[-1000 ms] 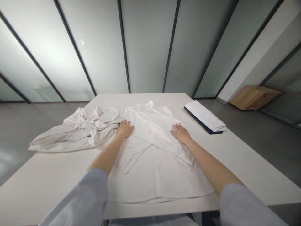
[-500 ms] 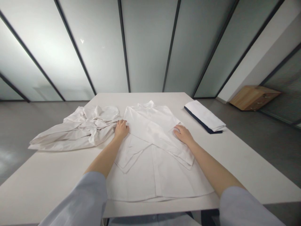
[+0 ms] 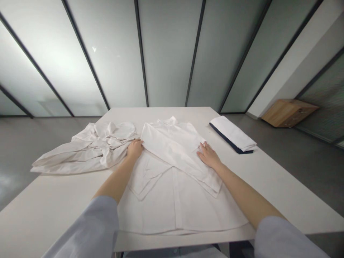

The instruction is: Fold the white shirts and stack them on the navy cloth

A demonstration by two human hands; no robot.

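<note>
Watching remotely, I see the white long-sleeved shirt (image 3: 174,204) spread mid-table (image 3: 274,186), collar away, sleeves crossed on its front, seemingly to sit within its outline. Left hand (image 3: 135,148) half-curled at one side edge, beside a rumpled white garment (image 3: 94,152); cannot tell whether it grips cloth. Right hand (image 3: 208,154) open, fingers spread, resting opposite, perhaps steadying the fabric.

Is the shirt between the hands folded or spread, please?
Spread: the shirt lies flat on the table, hem wide; only its sleeves are folded across the front.
</note>
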